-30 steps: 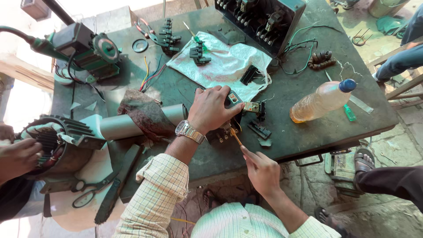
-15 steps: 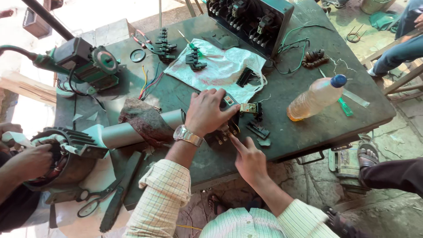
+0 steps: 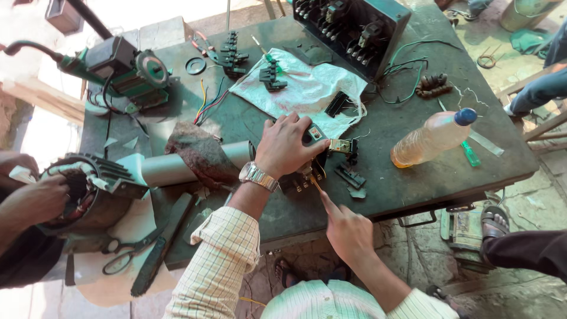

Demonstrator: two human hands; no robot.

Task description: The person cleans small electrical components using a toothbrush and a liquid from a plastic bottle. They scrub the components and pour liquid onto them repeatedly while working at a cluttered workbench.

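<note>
At frame centre the left hand (image 3: pixel 287 147) lies palm down, fingers curled, wrist bent. Just below, the right hand (image 3: pixel 347 227) points its forefinger upward.

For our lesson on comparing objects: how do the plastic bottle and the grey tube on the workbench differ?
The plastic bottle is clear, holds yellowish liquid and has a blue cap; the grey tube is opaque and partly covered by a dark rag. The bottle lies in the open on the right, the tube on the left by the left hand. Both lie on their sides.
</note>
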